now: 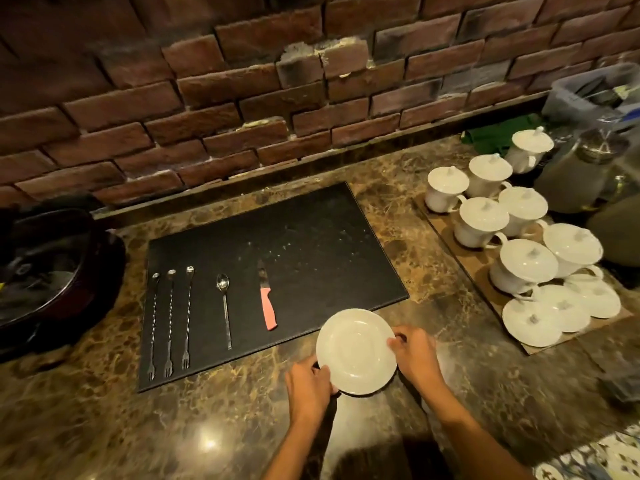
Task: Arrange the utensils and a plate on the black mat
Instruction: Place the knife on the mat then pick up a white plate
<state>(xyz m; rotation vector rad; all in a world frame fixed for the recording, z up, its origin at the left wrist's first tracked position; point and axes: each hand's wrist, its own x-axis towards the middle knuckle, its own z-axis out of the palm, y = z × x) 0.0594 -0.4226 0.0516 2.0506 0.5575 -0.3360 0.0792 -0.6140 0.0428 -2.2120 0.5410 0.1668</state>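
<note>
Now three bar spoons (169, 323), one spoon (223, 308), one knife (267, 299), one plate (356, 351)

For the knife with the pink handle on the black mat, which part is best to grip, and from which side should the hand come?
Grip the pink handle of the knife, coming from the near edge of the black mat. The knife lies flat with the handle toward the person and the blade pointing at the brick wall, so fingers probably stay clear of the blade.

1. Both hands, left hand (308, 377) and right hand (415, 355), grip a white plate (356, 351) by its rim.
2. The plate overlaps the black mat's (311, 230) near edge.
3. Three bar spoons (169, 320), a spoon (224, 306) and a pink-handled knife (267, 299) lie on the mat.
</note>
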